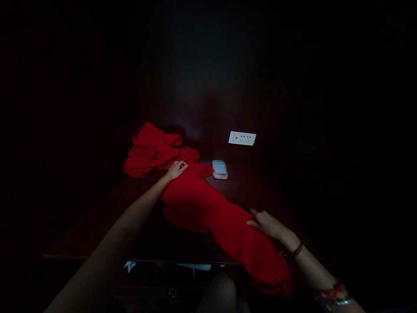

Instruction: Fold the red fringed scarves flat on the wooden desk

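A long red scarf (pixel 211 204) with fringed ends lies slantwise over a dark table, its near end hanging past the front edge. At its far end my left hand (pixel 177 169) has its fingers bent onto the cloth, gripping it beside a second heap of red fringed cloth (pixel 153 145). My right hand (pixel 266 223) holds the scarf's right edge lower down, thumb on top of the cloth and the other fingers partly hidden. The stretch of scarf between my hands is spread fairly flat, with some folds.
A phone (pixel 220 170) with a lit, blurred screen lies at the back of the table (pixel 97 226), next to some fringe. A white socket plate (pixel 242 138) is on the dark wall behind. Pale papers (pixel 195 266) show beneath the table's front edge, near my knee (pixel 221 291).
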The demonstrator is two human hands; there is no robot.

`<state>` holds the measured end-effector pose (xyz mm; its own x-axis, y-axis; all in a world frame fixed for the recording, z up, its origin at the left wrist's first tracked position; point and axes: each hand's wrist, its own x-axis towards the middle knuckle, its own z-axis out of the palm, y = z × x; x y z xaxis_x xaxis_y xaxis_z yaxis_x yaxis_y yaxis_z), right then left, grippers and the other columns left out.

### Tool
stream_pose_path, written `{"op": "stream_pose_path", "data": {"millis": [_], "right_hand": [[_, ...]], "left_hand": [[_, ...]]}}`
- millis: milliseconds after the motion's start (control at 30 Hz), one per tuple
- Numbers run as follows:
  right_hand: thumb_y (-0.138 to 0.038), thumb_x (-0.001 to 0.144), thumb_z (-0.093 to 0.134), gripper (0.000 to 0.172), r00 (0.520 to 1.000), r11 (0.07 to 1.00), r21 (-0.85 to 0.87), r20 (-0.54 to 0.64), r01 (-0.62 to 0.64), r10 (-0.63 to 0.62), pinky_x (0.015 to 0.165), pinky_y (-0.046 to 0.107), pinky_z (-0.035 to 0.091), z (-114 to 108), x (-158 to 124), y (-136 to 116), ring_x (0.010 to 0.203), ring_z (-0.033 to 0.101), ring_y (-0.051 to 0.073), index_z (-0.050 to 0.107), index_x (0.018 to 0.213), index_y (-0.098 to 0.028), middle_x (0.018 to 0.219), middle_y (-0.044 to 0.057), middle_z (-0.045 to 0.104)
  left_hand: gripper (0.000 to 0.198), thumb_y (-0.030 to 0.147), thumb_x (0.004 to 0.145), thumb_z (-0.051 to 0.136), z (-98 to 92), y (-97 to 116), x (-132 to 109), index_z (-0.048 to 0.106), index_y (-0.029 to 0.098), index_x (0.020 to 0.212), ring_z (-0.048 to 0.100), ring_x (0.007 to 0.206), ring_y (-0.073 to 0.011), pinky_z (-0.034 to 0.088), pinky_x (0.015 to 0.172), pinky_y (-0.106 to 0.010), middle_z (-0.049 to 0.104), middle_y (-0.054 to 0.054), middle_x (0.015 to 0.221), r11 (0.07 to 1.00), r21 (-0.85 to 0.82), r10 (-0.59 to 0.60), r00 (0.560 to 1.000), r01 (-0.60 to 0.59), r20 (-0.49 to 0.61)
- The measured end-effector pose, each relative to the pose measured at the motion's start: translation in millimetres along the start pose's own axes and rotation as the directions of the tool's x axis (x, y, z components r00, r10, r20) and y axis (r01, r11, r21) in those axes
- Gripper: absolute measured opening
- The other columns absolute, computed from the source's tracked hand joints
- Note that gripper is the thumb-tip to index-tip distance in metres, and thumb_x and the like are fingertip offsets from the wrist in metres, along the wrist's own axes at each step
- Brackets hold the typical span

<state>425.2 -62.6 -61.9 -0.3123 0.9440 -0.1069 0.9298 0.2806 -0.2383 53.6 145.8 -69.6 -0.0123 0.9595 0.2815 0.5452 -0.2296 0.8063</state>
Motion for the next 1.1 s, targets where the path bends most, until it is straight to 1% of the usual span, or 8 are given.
{"op": "stream_pose_path", "data": {"millis": [133,300,500,633,733,867,967,1100], "right_hand": [[-0.038,0.071,0.05,0.037,0.999,1.0,0.01,-0.032,0.002,-0.002,0.066,0.027,0.042,-8.6,17.1,-5.6,0.08,0.058,0.021,0.051,0.102,-0.017,0.092,0.012,0.059],[-0.043,0.073,0.045,0.053,0.972,0.974,0.163,-0.199,0.158,-0.124,0.087,0.032,0.035,-11.2,69.7,-38.8,0.104,0.045,0.021,0.041,0.115,-0.011,0.116,0.015,0.046],[-0.039,0.071,0.049,0.058,0.958,0.906,0.379,-0.273,0.187,-0.084,0.09,0.032,0.032,-0.1,139.1,-77.2,0.108,0.042,0.019,0.034,0.119,-0.012,0.12,0.013,0.043],[-0.02,0.06,0.06,0.052,0.965,0.847,0.532,-0.221,0.0,0.139,0.085,0.032,0.037,6.4,167.4,-75.9,0.098,0.049,0.02,0.044,0.108,-0.015,0.109,0.009,0.052],[-0.008,0.057,0.056,0.042,0.945,0.82,0.568,-0.225,-0.073,0.24,0.08,0.034,0.04,11.1,178.9,-69.9,0.093,0.052,0.021,0.049,0.098,-0.015,0.1,0.008,0.056],[-0.007,0.062,0.046,0.037,0.937,0.759,0.646,-0.211,-0.079,0.277,0.069,0.034,0.045,18.5,180.1,-63.0,0.08,0.057,0.018,0.045,0.098,-0.017,0.092,0.006,0.058],[-0.009,0.067,0.04,0.034,0.951,0.706,0.706,-0.178,-0.056,0.254,0.06,0.031,0.047,20.8,175.0,-59.2,0.071,0.058,0.014,0.041,0.1,-0.018,0.085,0.003,0.06],[-0.012,0.065,0.045,0.034,0.954,0.704,0.71,-0.218,0.01,0.207,0.069,0.031,0.045,15.8,170.7,-59.0,0.08,0.056,0.015,0.042,0.098,-0.02,0.093,0.004,0.058]], "left_hand": [[0.041,0.048,0.057,0.056,-17.6,-10.0,-23.1,0.053,0.016,0.082,0.046,0.099,-0.0263,0.033,0.082,-0.032,0.055,-0.011,0.096,0.993,0.06,-0.098,0.995,0.098,-0.005],[0.033,0.04,0.056,0.061,-24.2,-12.3,-50.1,0.056,0.015,0.077,0.056,0.076,-0.0226,0.042,0.067,-0.029,0.062,-0.007,0.078,0.977,-0.064,-0.187,0.962,0.203,0.2],[0.028,0.027,0.066,0.054,8.7,22.9,-20.7,0.054,0.014,0.091,0.052,0.089,-0.0188,0.039,0.077,-0.028,0.058,-0.006,0.095,0.991,-0.117,-0.047,0.992,0.06,0.116],[0.032,0.025,0.064,0.056,17.7,37.3,3.3,0.052,0.016,0.094,0.046,0.098,-0.0189,0.032,0.086,-0.028,0.053,-0.006,0.103,0.997,-0.074,0.02,0.998,-0.016,0.055],[0.041,0.032,0.063,0.057,11.4,28.6,1.2,0.049,0.015,0.099,0.043,0.102,-0.0233,0.031,0.085,-0.031,0.051,-0.011,0.107,0.998,-0.012,-0.053,0.998,0.054,0.023],[0.046,0.049,0.064,0.052,-9.3,11.3,-29.4,0.052,0.013,0.093,0.054,0.085,-0.0265,0.039,0.067,-0.03,0.058,-0.013,0.09,0.978,0.047,-0.206,0.976,0.203,0.072],[0.056,0.06,0.066,0.042,-23.1,12.5,-62.7,0.051,0.013,0.096,0.059,0.059,-0.0213,0.038,0.048,-0.025,0.061,-0.01,0.074,0.942,0.031,-0.331,0.913,0.334,0.237],[0.082,0.053,0.058,0.058,-22.1,26.1,-100.1,0.023,0.02,0.124,0.056,0.046,-0.0148,0.034,0.04,-0.021,0.061,-0.007,0.08,0.906,-0.054,-0.364,0.837,0.421,0.407]]}}
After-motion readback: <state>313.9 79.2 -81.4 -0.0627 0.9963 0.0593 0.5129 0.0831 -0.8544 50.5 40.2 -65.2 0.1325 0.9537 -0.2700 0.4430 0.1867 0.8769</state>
